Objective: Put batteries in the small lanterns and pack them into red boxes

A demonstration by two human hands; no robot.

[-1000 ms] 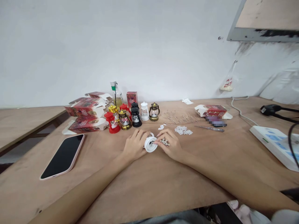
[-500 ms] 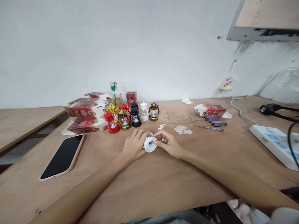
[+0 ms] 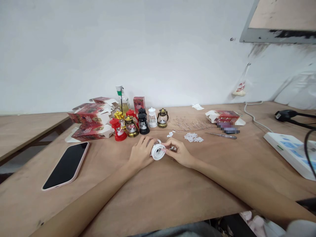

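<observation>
My left hand [image 3: 142, 152] is wrapped round the clear body of a small white lantern [image 3: 158, 152], which lies tipped so that its round, hollow base faces me. Something small and dark shows inside the base opening. The thumb and fingers of my right hand [image 3: 178, 152] are closed at the right rim of that base, with the thumb tip at the opening. Whether they also pinch a small part cannot be seen. Small white pieces [image 3: 173, 148] lie partly hidden behind my right hand. Beyond my hands stand several mini lanterns [image 3: 131, 127] in red, gold, black, white and bronze.
Small white tabs [image 3: 194, 137] and thin wire pieces [image 3: 191, 124] lie beyond my right hand, near a screwdriver [image 3: 223, 135]. Red boxes [image 3: 90, 115] are piled at the left, behind a phone [image 3: 66, 164]. A white power strip [image 3: 291, 153] is at the right.
The lantern's base has shifted slightly left and up, and its opening has turned a little. My right thumb has drawn back slightly from inside it. Everything else on the table looks the same.
</observation>
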